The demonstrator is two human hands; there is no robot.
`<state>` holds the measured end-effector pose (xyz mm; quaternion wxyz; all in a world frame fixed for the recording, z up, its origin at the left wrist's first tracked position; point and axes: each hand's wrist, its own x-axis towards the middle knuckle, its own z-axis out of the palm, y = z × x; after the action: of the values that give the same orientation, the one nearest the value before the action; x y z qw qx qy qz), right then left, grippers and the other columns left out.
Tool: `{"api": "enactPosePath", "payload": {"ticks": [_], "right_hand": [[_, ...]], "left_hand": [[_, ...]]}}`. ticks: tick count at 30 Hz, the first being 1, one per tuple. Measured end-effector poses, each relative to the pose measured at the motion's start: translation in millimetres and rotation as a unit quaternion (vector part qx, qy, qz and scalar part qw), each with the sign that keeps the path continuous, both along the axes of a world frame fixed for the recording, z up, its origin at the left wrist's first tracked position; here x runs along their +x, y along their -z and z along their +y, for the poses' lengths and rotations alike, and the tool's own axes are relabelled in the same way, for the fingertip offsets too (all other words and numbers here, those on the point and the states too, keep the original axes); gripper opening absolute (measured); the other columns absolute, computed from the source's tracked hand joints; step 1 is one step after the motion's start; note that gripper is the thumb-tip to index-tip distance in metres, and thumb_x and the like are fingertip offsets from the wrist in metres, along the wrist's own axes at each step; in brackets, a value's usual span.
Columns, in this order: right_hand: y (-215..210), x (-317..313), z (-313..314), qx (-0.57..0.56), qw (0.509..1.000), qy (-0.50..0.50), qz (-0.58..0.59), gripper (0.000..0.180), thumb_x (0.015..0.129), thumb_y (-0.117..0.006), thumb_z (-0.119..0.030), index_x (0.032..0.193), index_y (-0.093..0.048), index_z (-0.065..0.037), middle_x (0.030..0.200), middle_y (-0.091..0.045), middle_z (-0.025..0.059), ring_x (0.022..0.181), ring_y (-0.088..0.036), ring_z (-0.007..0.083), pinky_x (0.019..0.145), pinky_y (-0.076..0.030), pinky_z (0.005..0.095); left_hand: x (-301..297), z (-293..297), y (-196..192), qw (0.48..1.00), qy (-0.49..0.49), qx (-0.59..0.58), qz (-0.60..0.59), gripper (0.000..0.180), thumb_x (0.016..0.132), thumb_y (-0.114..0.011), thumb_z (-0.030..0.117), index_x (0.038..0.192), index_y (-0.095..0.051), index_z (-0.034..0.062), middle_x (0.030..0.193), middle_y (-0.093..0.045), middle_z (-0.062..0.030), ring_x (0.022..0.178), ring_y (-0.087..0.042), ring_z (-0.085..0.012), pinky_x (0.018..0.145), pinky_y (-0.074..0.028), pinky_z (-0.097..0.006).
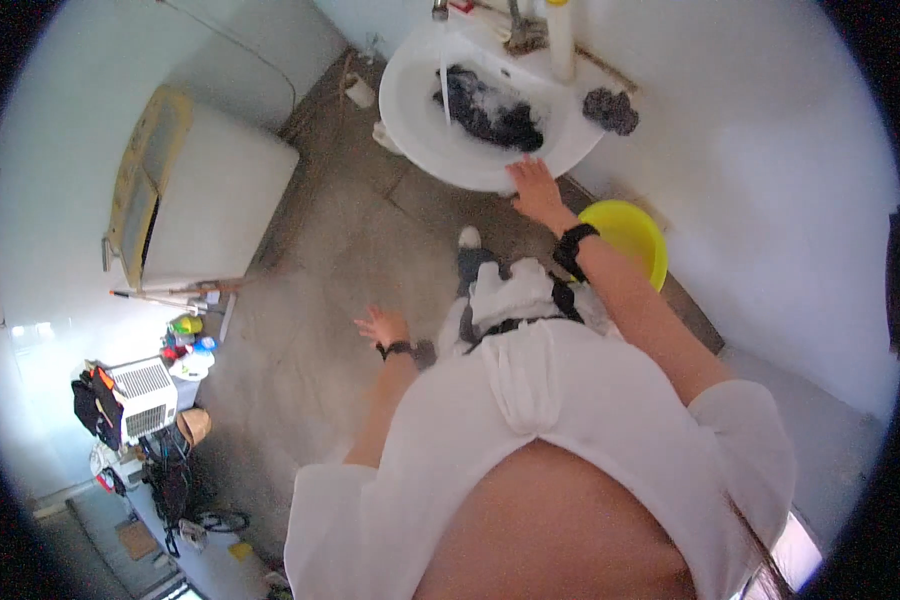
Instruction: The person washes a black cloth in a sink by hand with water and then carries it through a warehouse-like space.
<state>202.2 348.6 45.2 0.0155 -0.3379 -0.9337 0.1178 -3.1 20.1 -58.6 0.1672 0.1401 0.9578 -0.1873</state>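
My right hand (538, 190) reaches to the near rim of a white sink (415, 140), its fingertips at the edge and nothing seen in its grasp. Water runs from the tap (440, 10) in a thin stream into the basin. Beneath it lies a wet, dark cloth-like bundle (515, 128) with white foam on it. My left hand (382, 326) hangs over the floor, fingers spread and holding nothing. Both wrists wear dark bands.
A yellow basin (630, 230) stands below the sink's right side. A dark, crumpled scrubber-like lump (610, 111) rests on the sink's right edge, near a pale bottle (560, 45). Left are a white appliance-like box (220, 190), a pet carrier (142, 390) and assorted clutter.
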Motion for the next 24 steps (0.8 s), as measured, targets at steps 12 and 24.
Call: {"api": "enactPosePath", "payload": {"ticks": [12,24], "right_hand": [[23,-3,15,-0.049,0.999,0.005,0.011,0.068,0.069,-0.056,-0.041,0.121,-0.030,-0.005,0.120,-0.037,0.0138,0.115,-0.029,0.0305,0.097,-0.019,0.0391],[-60,-39,107,-0.161,0.903,0.177,0.356,0.074,0.074,-0.053,-0.028,0.126,-0.009,0.002,0.123,-0.026,0.0266,0.112,-0.030,0.0367,0.094,-0.026,0.0367]], "left_hand": [[-2,31,-39,0.994,0.074,0.080,0.012,0.052,0.080,-0.038,0.029,0.127,-0.021,0.0150,0.132,-0.009,-0.0215,0.119,-0.014,-0.0404,0.091,-0.019,-0.054],[-30,54,-61,0.916,-0.086,0.387,0.053,0.048,0.087,-0.027,0.029,0.130,-0.008,0.0232,0.134,-0.006,-0.0164,0.121,-0.013,-0.0341,0.094,-0.017,-0.049]]}}
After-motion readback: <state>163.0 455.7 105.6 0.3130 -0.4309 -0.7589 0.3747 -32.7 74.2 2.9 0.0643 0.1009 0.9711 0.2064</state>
